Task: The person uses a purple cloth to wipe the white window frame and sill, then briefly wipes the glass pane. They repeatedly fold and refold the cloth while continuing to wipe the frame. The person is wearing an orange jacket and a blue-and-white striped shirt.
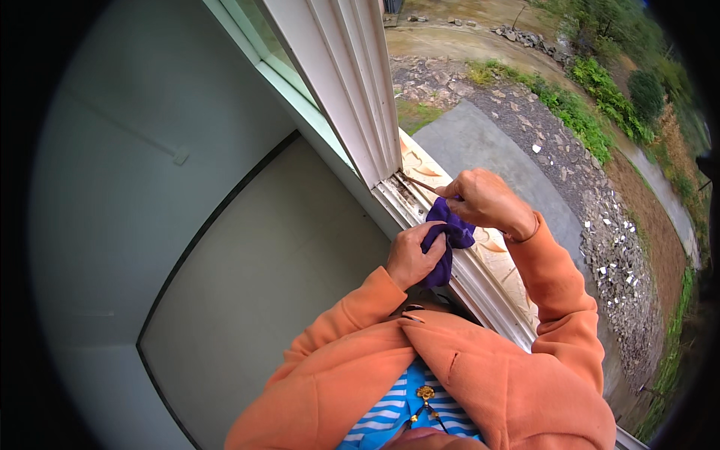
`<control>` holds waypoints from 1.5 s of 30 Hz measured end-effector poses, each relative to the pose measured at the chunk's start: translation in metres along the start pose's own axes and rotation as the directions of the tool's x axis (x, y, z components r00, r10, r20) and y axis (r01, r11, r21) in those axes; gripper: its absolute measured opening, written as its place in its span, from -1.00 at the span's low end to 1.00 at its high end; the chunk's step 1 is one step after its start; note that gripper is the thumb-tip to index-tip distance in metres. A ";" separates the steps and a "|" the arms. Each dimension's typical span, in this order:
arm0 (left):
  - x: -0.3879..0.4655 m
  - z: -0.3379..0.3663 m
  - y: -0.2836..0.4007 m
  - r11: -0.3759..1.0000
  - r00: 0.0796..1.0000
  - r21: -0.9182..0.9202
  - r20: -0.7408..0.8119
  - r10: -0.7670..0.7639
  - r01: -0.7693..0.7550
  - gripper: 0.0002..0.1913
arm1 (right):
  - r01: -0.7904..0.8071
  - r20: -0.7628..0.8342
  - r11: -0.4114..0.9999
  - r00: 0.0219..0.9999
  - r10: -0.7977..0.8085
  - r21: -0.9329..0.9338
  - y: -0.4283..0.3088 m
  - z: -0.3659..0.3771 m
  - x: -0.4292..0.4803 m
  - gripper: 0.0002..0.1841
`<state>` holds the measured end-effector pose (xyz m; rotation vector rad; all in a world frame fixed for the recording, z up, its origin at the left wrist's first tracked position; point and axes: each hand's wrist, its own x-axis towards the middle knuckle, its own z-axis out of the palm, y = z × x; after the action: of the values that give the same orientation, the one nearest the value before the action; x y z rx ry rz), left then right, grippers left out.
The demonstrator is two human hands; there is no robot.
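Observation:
My right hand (488, 203) grips a thin brown stick (419, 184) whose far end reaches into the window track (409, 194), close to the foot of the white window frame (354, 84). Dark dirt lies in the grooves there. A bunched purple cloth (441, 247) is pinched in my left hand (415, 253) just above the track. Part of that cloth reaches up under my right hand; whether those fingers hold it too is hard to see.
Outside the track runs a cream ledge (422, 160) with a raised leaf pattern. Far below lie a grey concrete slab (489, 152), gravel (624, 275) and green plants (607, 107). Indoors are a grey floor (270, 242), a dark skirting strip (211, 225) and a pale wall (129, 152).

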<state>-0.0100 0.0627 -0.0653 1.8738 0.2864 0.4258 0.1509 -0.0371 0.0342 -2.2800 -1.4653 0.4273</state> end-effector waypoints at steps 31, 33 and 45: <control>-0.023 0.001 -0.009 0.856 0.953 -0.439 0.003 -0.303 0.273 -0.62 | 0.366 -0.113 0.930 0.924 -0.366 -0.029 0.039 0.077 0.080 -0.67; -0.023 0.001 -0.011 0.860 0.957 -0.441 -0.011 -0.290 0.256 -0.64 | 0.392 -0.127 0.918 0.909 -0.396 -0.061 0.042 0.078 0.083 -0.81; -0.022 0.004 -0.018 0.884 0.963 -0.408 -0.045 -0.267 0.226 -0.64 | 0.377 -0.197 0.868 0.870 -0.452 -0.324 0.042 0.082 0.074 -0.93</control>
<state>-0.0282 0.0564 -0.0869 1.3947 0.4643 0.3708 0.1768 0.0283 -0.0608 -2.0189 -1.8994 -0.2236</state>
